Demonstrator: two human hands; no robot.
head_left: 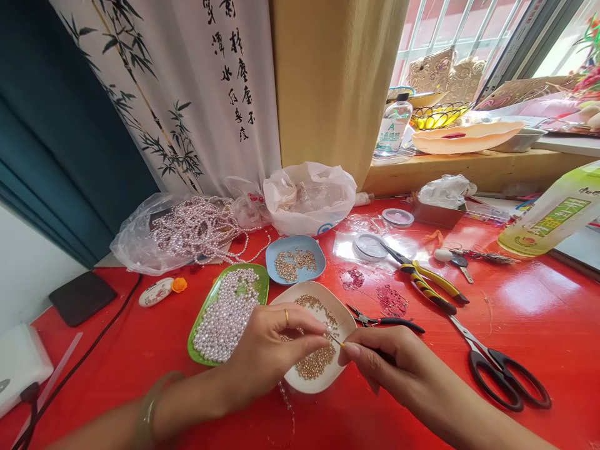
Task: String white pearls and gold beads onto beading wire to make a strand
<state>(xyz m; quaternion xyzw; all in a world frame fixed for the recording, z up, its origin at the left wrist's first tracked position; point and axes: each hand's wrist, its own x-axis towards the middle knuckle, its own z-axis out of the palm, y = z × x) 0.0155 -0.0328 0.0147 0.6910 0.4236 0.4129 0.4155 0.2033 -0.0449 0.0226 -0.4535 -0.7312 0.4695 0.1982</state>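
Observation:
Over the white dish point(349, 322) of gold beads point(315, 364), my left hand point(267, 347) pinches a small pale bead point(327, 329) between thumb and forefinger. Below that hand a thin strand of clear and pale beads point(287, 400) hangs to the table. My right hand point(394, 359) is closed around a slim tool with a metal tip point(335, 339); its dark handle is mostly hidden in the palm, so its kind is unclear. The tip meets the bead at my left fingertips. Beside my left hand lies a green tray point(195, 322) full of pearl beads point(225, 322).
A blue dish point(270, 262) holds more gold beads. Cutters point(389, 321), yellow-black pliers point(424, 284) and scissors point(497, 369) lie at right. Pearl strands point(197, 228) and a plastic bag point(309, 194) sit behind. A bottle point(553, 212) leans in from the right.

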